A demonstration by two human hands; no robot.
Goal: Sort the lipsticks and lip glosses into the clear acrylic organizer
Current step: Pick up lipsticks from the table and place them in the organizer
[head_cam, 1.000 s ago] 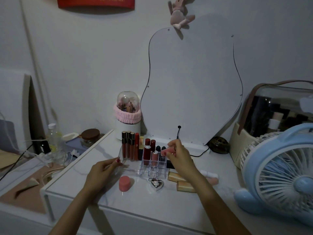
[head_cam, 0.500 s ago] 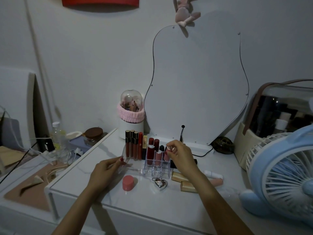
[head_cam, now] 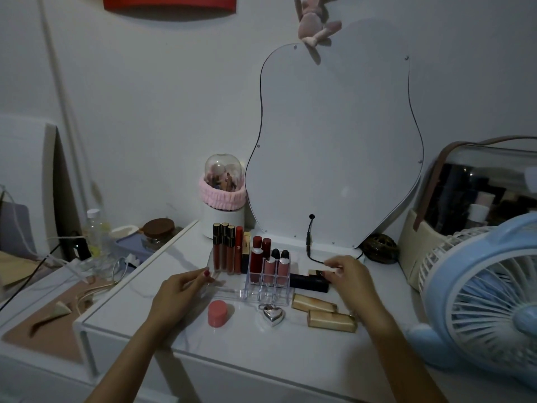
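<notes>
The clear acrylic organizer sits mid-table. Several lip glosses stand in its back left slots, and several lipsticks stand in its right compartments. My left hand pinches the organizer's left edge. To the right of the organizer, my right hand is closed on a small white tube, just above a black lipstick lying on the table. Two gold lipsticks lie at the front right.
A pink round pot and a silver heart lie in front of the organizer. A mirror stands behind, a blue fan at the right, a domed brush holder at the back.
My right hand let go of the pink lipstick, which now stands in the organizer. The hand moved right and took hold of a small white tube. The left hand stayed on the organizer.
</notes>
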